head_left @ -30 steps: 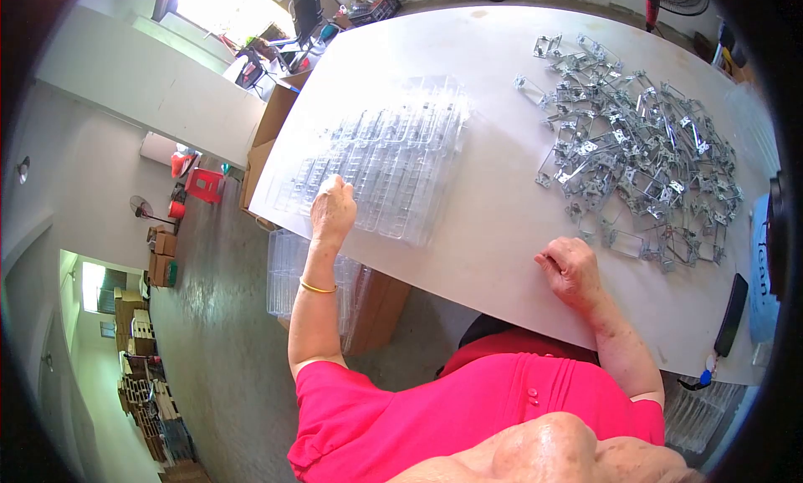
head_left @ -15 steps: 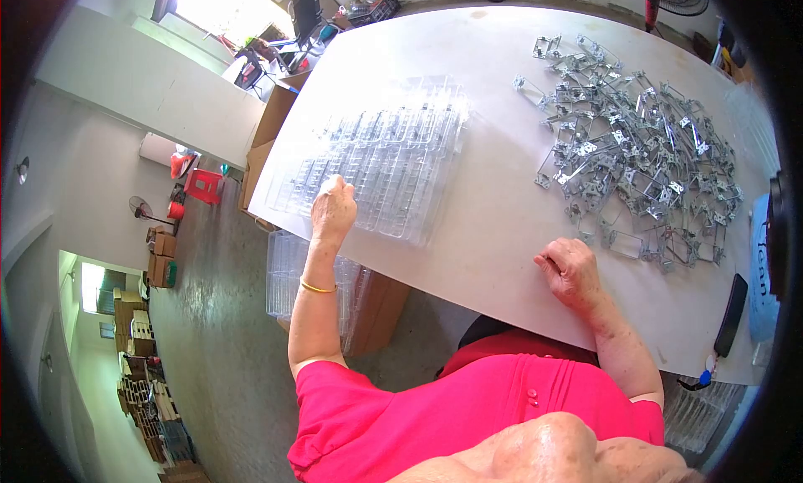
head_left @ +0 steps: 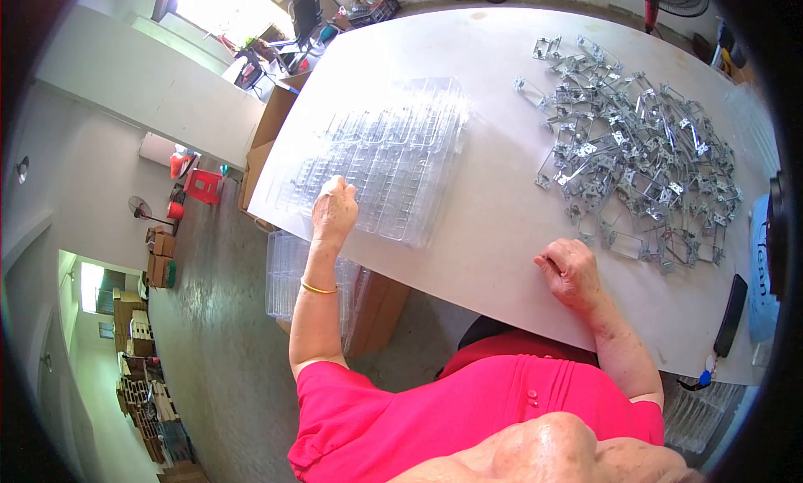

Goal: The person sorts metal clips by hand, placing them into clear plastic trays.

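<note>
**On the bench's left half, your left hand meets the clear trays**

Your left hand (head_left: 335, 211) is at the near side of the clear trays (head_left: 410, 169), by the near left corner of the bench (head_left: 493, 199). Its fingers are bent inward and almost closed, but their tips are hidden from you, so you cannot tell whether they have hold of a tray rim. A gold bracelet (head_left: 318, 288) circles that wrist. The trays lie stacked and a little uneven, with long ribbed compartments; glare toward the left edge blurs what they contain.

Your right hand (head_left: 570, 272) rests near the middle of the near edge, curled into a loose fist with the thumb tucked in and nothing showing in it. Just beyond it, the metal brackets (head_left: 644, 157) spread in a tangled heap over the right half of the bench, well apart from the trays.

Close to the near right corner lies a long black object (head_left: 732, 316), its kind unclear. Below the near edge, on your left, more clear trays (head_left: 286, 274) stand beside a cardboard box (head_left: 381, 311).
</note>
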